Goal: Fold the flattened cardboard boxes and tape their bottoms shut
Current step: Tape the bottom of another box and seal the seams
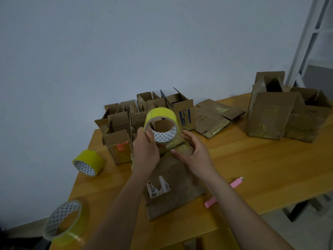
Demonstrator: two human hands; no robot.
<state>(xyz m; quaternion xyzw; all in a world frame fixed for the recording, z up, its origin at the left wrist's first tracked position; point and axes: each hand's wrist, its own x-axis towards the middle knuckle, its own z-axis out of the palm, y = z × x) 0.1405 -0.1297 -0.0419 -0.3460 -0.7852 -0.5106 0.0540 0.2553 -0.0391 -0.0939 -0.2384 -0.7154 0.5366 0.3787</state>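
A small cardboard box (173, 188) lies on its side on the wooden table (261, 168), its bottom end facing away from me. My left hand (146, 150) grips a yellow tape roll (161, 123) lifted just above that far end. My right hand (192, 150) has its fingers curled over the box's bottom flaps, where glossy tape shows. A flattened box (214, 118) lies farther back on the table.
Several folded small boxes (144, 112) stand in a cluster behind my hands. Two larger boxes (286, 112) stand at the right. A second yellow tape roll (88, 162) and a thinner roll (63, 221) lie at the left. A pink utility knife (225, 192) lies at the right of the box.
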